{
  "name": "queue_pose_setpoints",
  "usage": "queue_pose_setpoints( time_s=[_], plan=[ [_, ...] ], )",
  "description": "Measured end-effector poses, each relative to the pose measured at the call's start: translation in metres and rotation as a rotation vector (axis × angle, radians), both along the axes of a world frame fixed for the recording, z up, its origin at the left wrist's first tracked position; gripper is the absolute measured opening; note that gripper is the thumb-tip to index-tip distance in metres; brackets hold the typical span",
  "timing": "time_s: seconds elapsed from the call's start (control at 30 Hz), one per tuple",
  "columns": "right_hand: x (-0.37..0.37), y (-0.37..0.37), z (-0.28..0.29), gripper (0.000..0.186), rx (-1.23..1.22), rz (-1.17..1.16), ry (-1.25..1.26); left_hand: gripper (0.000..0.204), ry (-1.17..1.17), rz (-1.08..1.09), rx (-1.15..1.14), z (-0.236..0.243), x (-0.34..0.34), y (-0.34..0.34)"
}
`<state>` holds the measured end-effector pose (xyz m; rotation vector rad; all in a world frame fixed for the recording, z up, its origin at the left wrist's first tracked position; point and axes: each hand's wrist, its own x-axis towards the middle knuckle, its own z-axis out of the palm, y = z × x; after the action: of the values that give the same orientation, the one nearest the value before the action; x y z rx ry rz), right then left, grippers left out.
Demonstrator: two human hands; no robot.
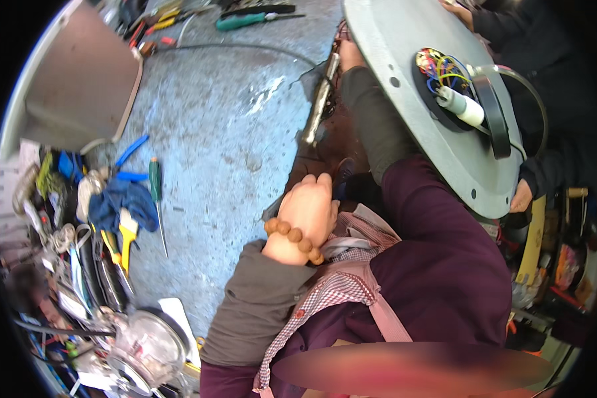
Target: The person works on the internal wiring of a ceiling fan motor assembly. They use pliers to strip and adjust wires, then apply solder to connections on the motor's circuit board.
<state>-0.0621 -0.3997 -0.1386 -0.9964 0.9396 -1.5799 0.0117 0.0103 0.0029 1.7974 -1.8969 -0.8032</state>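
My left hand (302,215), with a beaded bracelet at the wrist, is low at the edge of the blue bench (219,132), its fingers curled together; what is under them is hidden. My right hand (350,56) reaches up beside a metal bar (322,93), its fingers mostly hidden among reddish-brown material and behind a large grey curved panel (404,106). On that panel sit coloured wires (444,69), a white cylinder (464,106) and a dark bracket (491,116). Another person's hands (521,196) grip its right and top edges.
A dark-clothed person (537,53) stands at the right. Pliers, rags (119,202), a green screwdriver (156,186) and a glass-like round object (146,345) lie on the left. More tools (245,20) lie along the back, and a pale metal housing (79,79) is at the upper left.
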Motion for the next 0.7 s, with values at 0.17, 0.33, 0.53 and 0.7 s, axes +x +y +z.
queue_pose_setpoints(
  time_s=[0.17,0.33,0.53,0.7],
  plan=[
    [0.020,0.000,-0.008,0.026,-0.009,-0.015,0.072,0.046,-0.038,0.032,0.064,0.011,0.001,-0.002],
    [-0.004,0.044,-0.058,0.024,-0.054,0.035,0.449,0.049,-0.045,0.050,0.102,0.012,-0.002,-0.005],
    [-0.137,0.165,-0.221,0.025,0.041,0.320,0.853,0.049,-0.062,-0.029,0.022,0.009,-0.007,-0.012],
    [-0.124,0.295,-0.064,0.033,-0.054,0.265,1.263,0.044,-0.188,0.006,-0.054,-0.013,0.000,-0.006]
  ],
)
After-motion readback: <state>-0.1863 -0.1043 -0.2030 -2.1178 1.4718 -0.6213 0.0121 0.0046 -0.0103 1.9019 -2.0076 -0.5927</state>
